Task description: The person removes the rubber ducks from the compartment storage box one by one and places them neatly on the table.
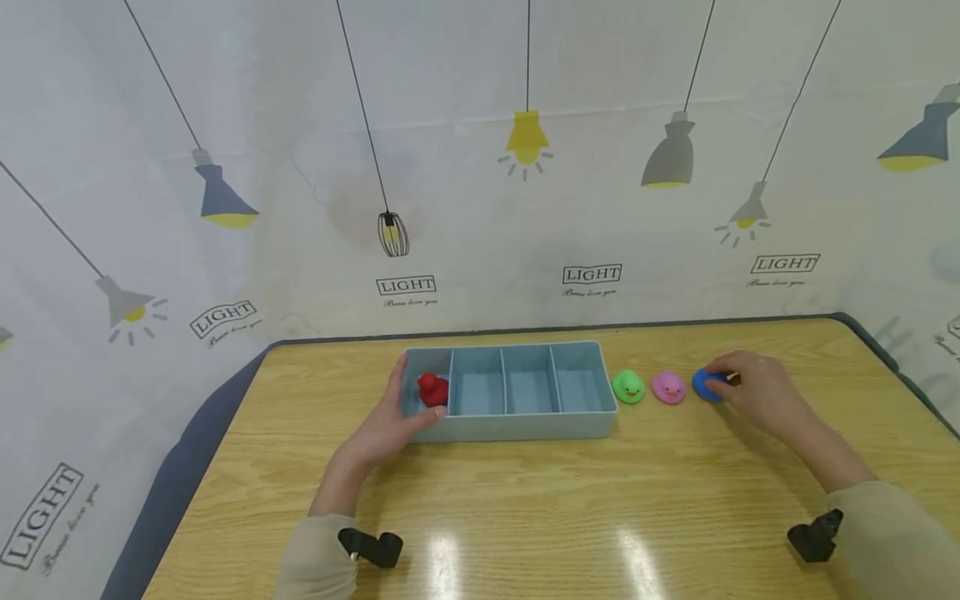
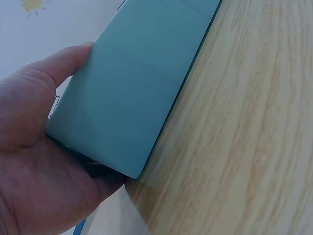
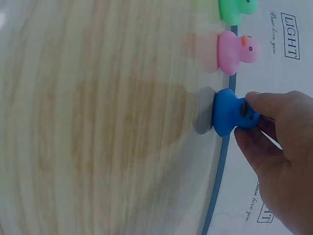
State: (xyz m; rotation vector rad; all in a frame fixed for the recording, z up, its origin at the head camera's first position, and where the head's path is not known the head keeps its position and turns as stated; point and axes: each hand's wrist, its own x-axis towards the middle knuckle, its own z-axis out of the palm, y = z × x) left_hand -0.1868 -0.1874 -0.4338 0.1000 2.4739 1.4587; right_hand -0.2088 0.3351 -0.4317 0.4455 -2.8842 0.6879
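A pale blue box (image 1: pixel 510 427) split into several compartments stands on the table. My left hand (image 1: pixel 387 421) grips its left end, thumb over the front rim and fingers along the end wall; in the left wrist view the thumb presses the front wall (image 2: pixel 127 93). Inside the leftmost compartment sits a red rubber duck (image 1: pixel 432 389). To the right of the box my right hand (image 1: pixel 761 392) pinches a blue rubber duck (image 3: pixel 226 113) by its head, between thumb and fingers. A pink duck (image 1: pixel 668 387) and a green duck (image 1: pixel 628 387) stand in line between it and the box.
The wooden table (image 1: pixel 525 508) ends at a dark blue edge along the back and sides. Behind it hangs a pale wall covering (image 1: pixel 465 167) printed with lamps and lettering. Each sleeve carries a small black wrist camera (image 1: pixel 381 548).
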